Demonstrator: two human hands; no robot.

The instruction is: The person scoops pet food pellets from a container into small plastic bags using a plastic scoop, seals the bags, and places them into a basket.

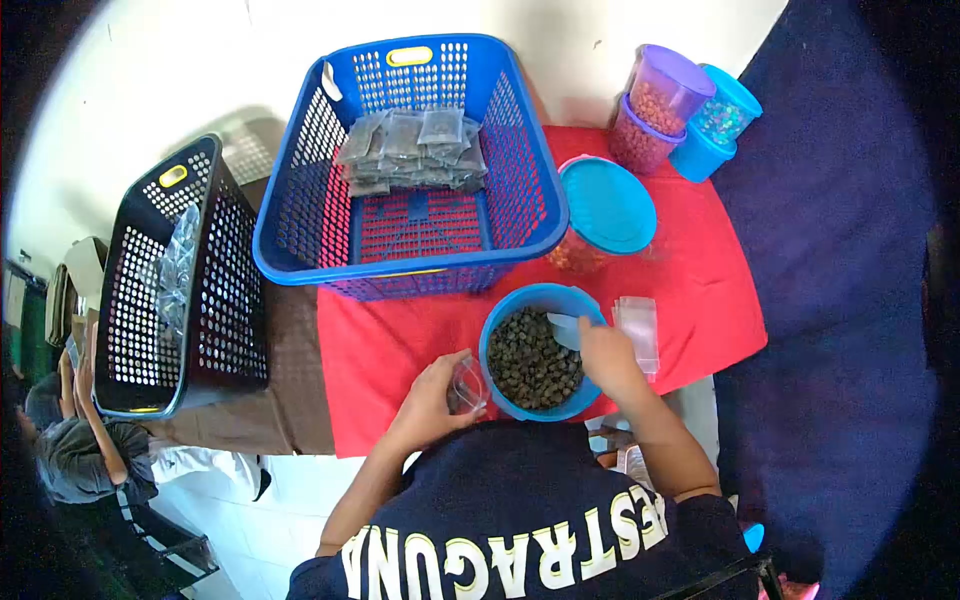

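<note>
My left hand (428, 402) is closed around a small clear plastic bag (468, 386), held at the left side of a blue tub (497, 395). Dark, lumpy pieces (530, 362) fill much of the tub; I cannot tell what they are. Over the tub's right rim, my right hand (606, 352) grips a pale, translucent scoop (566, 331), whose blade reaches in above the pieces. Flat clear bags (637, 330) lie stacked on the red cloth (700, 300), just right of my right hand.
Behind the tub stands a large blue basket (400, 272) with filled packets (415, 150). A black basket (225, 290) is on the left. A teal-lidded container (607, 205) and stacked purple tubs (660, 105) stand back right. Another person (85, 455) is at lower left.
</note>
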